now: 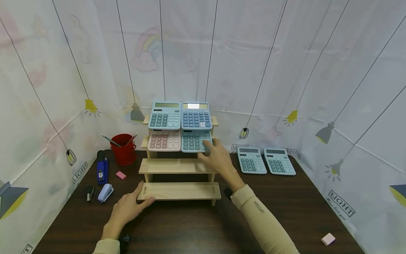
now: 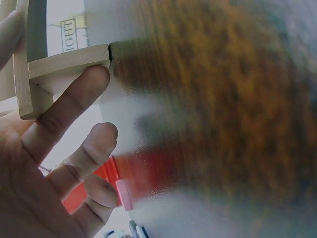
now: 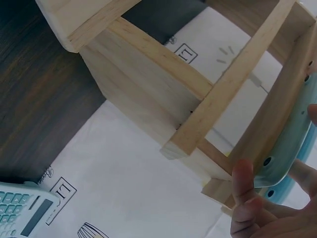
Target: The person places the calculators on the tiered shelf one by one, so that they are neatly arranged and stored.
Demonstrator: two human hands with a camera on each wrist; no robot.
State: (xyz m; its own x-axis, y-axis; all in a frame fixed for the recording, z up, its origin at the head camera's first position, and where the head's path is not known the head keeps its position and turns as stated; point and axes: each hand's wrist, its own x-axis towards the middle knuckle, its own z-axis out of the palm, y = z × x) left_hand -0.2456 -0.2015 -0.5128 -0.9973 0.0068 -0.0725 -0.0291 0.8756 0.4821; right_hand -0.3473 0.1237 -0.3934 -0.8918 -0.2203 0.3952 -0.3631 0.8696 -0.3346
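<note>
Teal calculator [image 1: 190,141], at the right end of the second-highest shelf [image 1: 145,142], is likely light, stiff and smooth, best held by its sides; the right hand [image 1: 219,157] pinches its lower right corner between nearly closed fingers, the left hand [image 1: 127,207], half spread, grips the bottom shelf's [image 1: 180,191] left end

Dark wood-grain table [image 1: 177,229]; white lamp-print sheeting [image 1: 244,53] around

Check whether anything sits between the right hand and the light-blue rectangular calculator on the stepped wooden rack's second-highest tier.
Nothing visible does: the right hand grips the light-blue calculator at its right side. The pink rectangular calculator is beside it, opposite the hand.
</note>
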